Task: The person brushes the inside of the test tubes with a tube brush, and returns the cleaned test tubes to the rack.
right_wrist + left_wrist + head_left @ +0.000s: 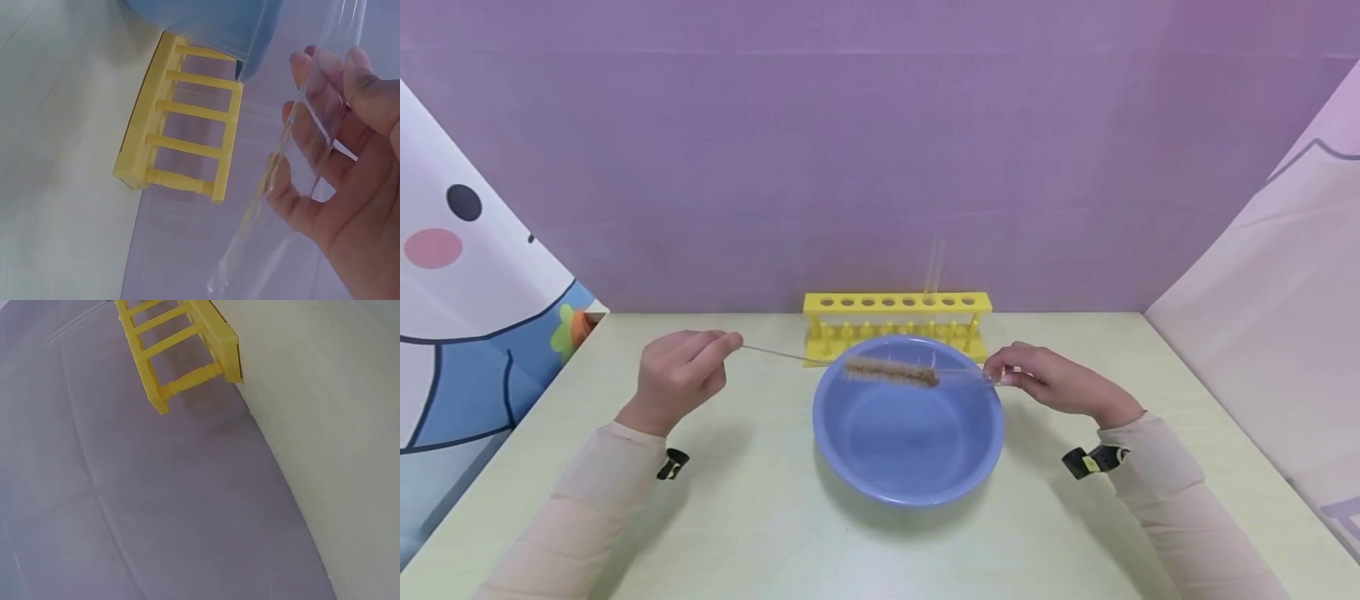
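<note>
My left hand (681, 375) pinches the thin wire handle (778, 353) of a test tube brush, off to the left of the blue basin. The brown bristles of the test tube brush (891, 372) lie level over the basin's far part, within the clear glass. That clear test tube (962, 377) points sideways, its right end held by the fingers of my right hand (1052, 382). In the right wrist view, thumb and fingers wrap the see-through test tube (319, 106). The left wrist view shows neither the left hand nor the brush.
Below the brush and tube stands the blue basin (910, 492). Behind it, near the purple backdrop (880, 167), is a yellow test tube rack (895, 302) with another clear test tube (934, 267) upright in it. Patterned cloth hangs at both sides.
</note>
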`<state>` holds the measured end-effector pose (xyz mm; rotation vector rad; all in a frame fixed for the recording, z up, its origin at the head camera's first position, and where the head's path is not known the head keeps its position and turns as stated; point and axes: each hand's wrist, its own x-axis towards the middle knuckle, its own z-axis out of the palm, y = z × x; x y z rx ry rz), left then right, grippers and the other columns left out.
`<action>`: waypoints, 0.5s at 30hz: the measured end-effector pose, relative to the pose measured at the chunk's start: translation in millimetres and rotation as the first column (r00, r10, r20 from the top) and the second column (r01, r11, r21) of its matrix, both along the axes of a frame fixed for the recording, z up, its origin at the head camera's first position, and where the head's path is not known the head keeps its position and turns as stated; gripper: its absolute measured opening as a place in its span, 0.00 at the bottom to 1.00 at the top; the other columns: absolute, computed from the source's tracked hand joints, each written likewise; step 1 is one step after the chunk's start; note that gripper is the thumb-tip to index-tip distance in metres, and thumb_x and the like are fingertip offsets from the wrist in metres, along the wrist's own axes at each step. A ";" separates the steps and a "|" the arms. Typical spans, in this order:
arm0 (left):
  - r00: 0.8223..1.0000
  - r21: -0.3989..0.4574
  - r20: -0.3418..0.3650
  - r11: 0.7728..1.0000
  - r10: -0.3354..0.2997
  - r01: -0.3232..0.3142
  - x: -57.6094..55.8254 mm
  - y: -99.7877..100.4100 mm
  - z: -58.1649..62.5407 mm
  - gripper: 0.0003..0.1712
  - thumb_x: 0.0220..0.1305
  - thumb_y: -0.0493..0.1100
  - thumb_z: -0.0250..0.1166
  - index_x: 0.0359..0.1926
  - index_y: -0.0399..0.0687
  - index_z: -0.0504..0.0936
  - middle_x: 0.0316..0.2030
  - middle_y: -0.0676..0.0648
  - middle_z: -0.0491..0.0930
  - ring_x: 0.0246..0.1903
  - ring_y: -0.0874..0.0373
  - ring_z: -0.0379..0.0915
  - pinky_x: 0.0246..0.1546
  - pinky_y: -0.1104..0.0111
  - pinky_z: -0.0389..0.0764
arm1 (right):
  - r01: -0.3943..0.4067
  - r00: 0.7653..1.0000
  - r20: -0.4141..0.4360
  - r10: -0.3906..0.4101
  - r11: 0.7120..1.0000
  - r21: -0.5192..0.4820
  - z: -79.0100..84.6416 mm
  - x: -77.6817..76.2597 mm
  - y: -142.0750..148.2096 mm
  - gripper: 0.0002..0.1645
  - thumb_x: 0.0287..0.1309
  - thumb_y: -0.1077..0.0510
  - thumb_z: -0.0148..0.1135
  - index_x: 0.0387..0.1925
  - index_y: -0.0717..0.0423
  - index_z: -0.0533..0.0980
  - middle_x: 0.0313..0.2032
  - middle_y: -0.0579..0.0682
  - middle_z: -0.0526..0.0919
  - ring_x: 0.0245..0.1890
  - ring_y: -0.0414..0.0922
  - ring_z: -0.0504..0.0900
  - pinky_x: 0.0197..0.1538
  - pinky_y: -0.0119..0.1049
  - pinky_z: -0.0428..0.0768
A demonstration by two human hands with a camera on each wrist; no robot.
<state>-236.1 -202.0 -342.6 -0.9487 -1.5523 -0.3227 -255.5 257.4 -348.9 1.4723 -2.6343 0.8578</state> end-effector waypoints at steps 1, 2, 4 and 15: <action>1.000 -0.013 0.003 1.000 0.003 -0.003 0.2 0.1 0.0 0.18 0.50 0.28 0.42 0.26 0.38 0.80 0.18 0.45 0.77 0.11 0.50 0.69 0.07 0.62 0.62 | 0.004 1.000 -0.011 -0.004 1.000 0.000 -0.4 0.1 -0.2 0.13 0.59 0.71 0.56 0.45 0.60 0.75 0.37 0.45 0.77 0.39 0.38 0.73 0.44 0.33 0.74; 1.000 -0.025 0.005 1.000 0.007 -0.007 0.3 0.4 -0.1 0.19 0.50 0.29 0.41 0.26 0.38 0.80 0.18 0.45 0.77 0.11 0.50 0.69 0.07 0.63 0.61 | 0.005 1.000 -0.021 -0.005 1.000 -0.002 -0.9 0.1 -0.7 0.13 0.59 0.71 0.56 0.45 0.60 0.75 0.37 0.45 0.77 0.39 0.38 0.73 0.44 0.33 0.74; 1.000 -0.045 0.005 0.999 0.009 -0.009 0.4 1.7 -0.5 0.19 0.48 0.28 0.40 0.26 0.38 0.80 0.18 0.46 0.77 0.10 0.52 0.67 0.07 0.64 0.60 | 0.000 0.999 -0.034 0.000 1.000 -0.009 -1.9 0.2 -2.2 0.13 0.58 0.72 0.57 0.45 0.60 0.75 0.37 0.47 0.78 0.39 0.38 0.72 0.43 0.33 0.74; 0.999 -0.047 -0.029 0.999 -0.019 0.018 3.4 12.8 0.5 0.17 0.48 0.27 0.42 0.25 0.37 0.80 0.18 0.46 0.77 0.10 0.52 0.67 0.07 0.65 0.61 | 0.007 1.000 -0.020 -0.007 1.000 0.017 -3.7 0.8 -8.3 0.11 0.61 0.69 0.55 0.45 0.62 0.75 0.36 0.46 0.78 0.38 0.39 0.73 0.42 0.35 0.75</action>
